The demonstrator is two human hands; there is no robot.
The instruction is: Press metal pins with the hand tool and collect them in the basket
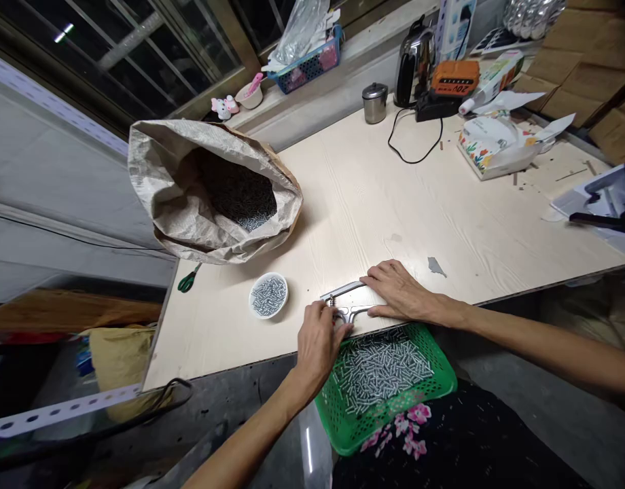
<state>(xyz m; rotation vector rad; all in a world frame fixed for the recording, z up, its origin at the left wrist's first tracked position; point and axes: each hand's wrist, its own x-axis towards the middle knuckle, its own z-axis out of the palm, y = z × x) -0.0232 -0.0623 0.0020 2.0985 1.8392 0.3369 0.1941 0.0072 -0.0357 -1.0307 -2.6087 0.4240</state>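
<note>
A silver plier-like hand tool [350, 307] with two long arms and a small coil spring lies at the table's front edge. My left hand [316, 343] is closed around its spring end, the thumb reaching toward the lower arm. On the far ends of both arms my right hand [401, 292] is closed, fingers above and thumb below. Part of the tool is hidden by my fingers. Just below my hands, a green plastic basket [448, 373] rests against my lap and the table edge, with many small metal screw-like pieces [384, 370] in it.
A white bowl [252, 305] of similar pieces stands left of my hands. Behind it leans a large open sack [154, 176] with more pieces. Green-handled scissors [187, 281] lie at the left edge. A kettle [414, 64], battery [454, 79] and tissue pack [488, 146] stand at the back.
</note>
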